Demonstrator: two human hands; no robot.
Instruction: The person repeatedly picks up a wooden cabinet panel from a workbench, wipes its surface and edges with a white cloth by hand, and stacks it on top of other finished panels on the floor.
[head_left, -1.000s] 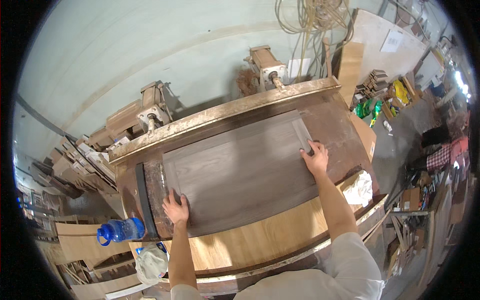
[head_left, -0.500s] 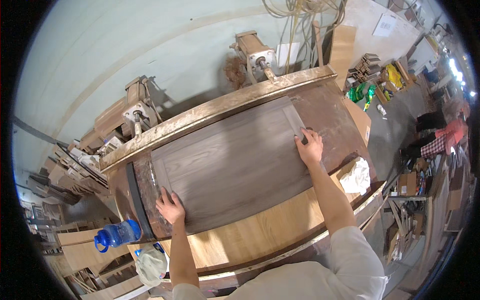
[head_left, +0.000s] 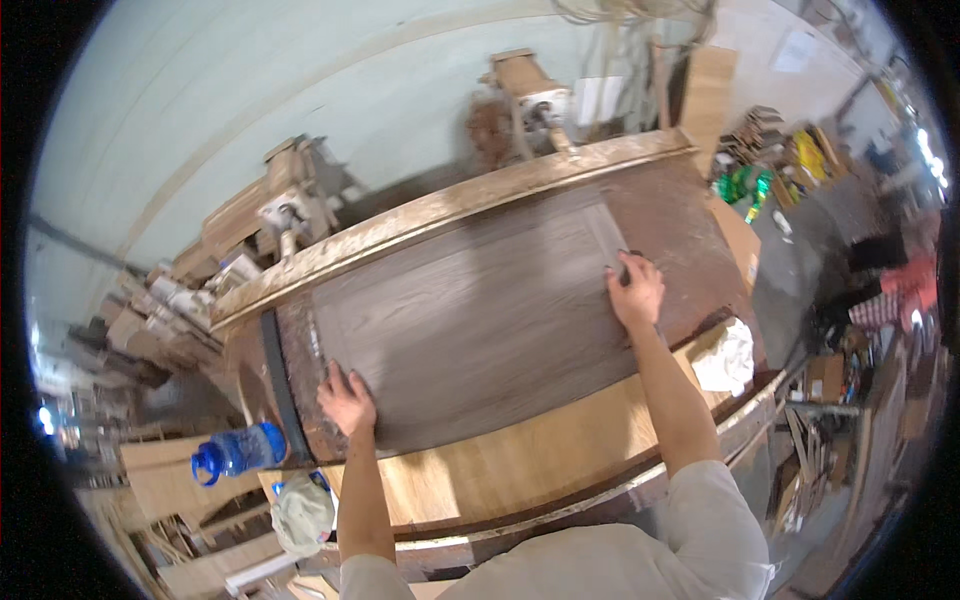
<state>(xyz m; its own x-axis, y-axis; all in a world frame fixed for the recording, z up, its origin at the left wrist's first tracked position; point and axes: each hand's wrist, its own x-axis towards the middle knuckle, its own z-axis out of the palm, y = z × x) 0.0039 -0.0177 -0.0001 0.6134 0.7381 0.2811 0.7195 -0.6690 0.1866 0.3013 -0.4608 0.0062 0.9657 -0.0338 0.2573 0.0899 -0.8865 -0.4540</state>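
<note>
A flat grey wood-grain cabinet door panel (head_left: 480, 320) with a framed border lies on the brown work surface. My left hand (head_left: 347, 400) is at its near left corner, thumb toward the panel and fingers spread along the end edge. At the right end my right hand (head_left: 637, 290) grips the edge with bent fingers, its thumb on the panel side. Whether the fingertips reach under the panel is hidden. The panel's far side lies close to a long worn metal bar (head_left: 450, 215). Along its near side is a light wood board (head_left: 520, 455).
Behind the bar stand two cylinder-like press units (head_left: 290, 205) (head_left: 540, 100). A black strip (head_left: 282, 385), blue bottle (head_left: 240, 452) and pale cap (head_left: 303, 515) are at the left. White crumpled cloth (head_left: 725, 358) lies at the right. Another person (head_left: 905, 290) is far right.
The whole view has shifted slightly and is blurrier. Both hands stay at the panel's two ends, and the panel keeps its place against the bar.
</note>
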